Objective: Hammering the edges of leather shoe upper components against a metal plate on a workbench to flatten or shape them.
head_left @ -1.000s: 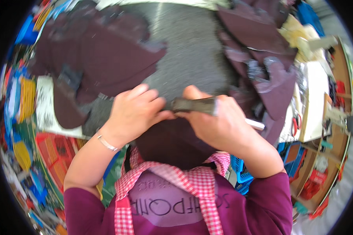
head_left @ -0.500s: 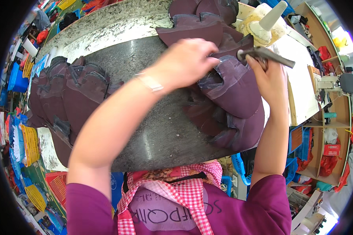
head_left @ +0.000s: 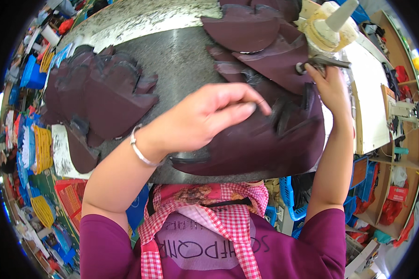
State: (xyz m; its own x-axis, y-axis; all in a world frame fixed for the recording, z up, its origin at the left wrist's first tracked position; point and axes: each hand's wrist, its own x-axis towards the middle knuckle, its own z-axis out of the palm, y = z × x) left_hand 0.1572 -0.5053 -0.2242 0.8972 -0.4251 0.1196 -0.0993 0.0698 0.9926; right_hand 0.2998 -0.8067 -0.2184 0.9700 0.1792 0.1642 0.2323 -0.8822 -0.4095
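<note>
My right hand (head_left: pixel 334 90) is closed around a small metal hammer (head_left: pixel 325 63), held over the right edge of a pile of maroon pieces. My left hand (head_left: pixel 214 114) hangs over the near maroon piece (head_left: pixel 251 153). Its thumb and fingers are apart, slightly blurred, and I see nothing between them. That piece is broad and curved, like a shoe upper part, with dark raised edges, and it lies at the table's near edge. More maroon pieces (head_left: pixel 246 30) overlap behind it. A second heap of maroon pieces (head_left: pixel 111 97) rests to the left of my left forearm.
The pieces lie on a dark, worn slab (head_left: pixel 172 60) set on the table. A pale glue-stained container with a cone-shaped top (head_left: pixel 328 30) stands at the far right. Wooden shelves (head_left: pixel 405 153) rise on the right. Yellow baskets (head_left: pixel 43 149) are on the left.
My left hand has drawn nearer to me, and its fingers have spread. The near maroon piece now lies flatter and wider along the table's front edge. The hammer remains in my right hand.
</note>
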